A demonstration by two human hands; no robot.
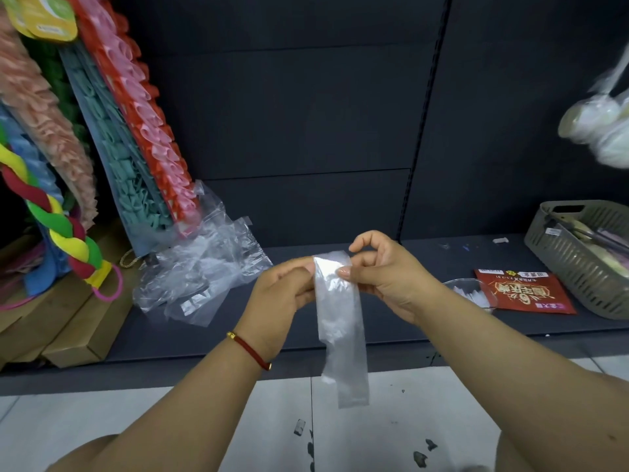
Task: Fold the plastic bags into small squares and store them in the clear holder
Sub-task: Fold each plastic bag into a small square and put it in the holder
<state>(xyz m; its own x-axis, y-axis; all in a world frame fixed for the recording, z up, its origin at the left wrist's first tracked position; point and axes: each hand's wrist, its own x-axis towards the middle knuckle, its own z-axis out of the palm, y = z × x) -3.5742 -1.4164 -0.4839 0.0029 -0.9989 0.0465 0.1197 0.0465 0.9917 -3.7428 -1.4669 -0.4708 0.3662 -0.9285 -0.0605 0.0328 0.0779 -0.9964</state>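
Clear, crinkled plastic fills the middle of our view: a plastic bag folded into a long narrow strip [340,321] hangs down from our two hands, its lower end dangling in front of the dark shelf edge and the pale tiled floor [204,413]. Our left hand [282,294] curls its fingers around the strip's upper left edge, and our right hand [381,270] pinches the top right corner between thumb and fingers, so both hands grip the same film. A red cord bracelet with gold beads [248,349] circles our left wrist.

On the matte dark shelf [340,240], to our left, lies a loose heap of more transparent bags [200,270], wrinkled and glossy. Behind it lean ruffled fabric strips [136,124] in red, pink, teal and peach, beside a braided foam rope [51,229] of yellow, green and red. To our right, a clear round holder [469,291] sits on the shelf, just beyond our right forearm, with small white folded pieces inside, touching a flat red printed packet [524,291]. Farther right stands a grey-green slatted plastic basket [578,260] with rounded corners.
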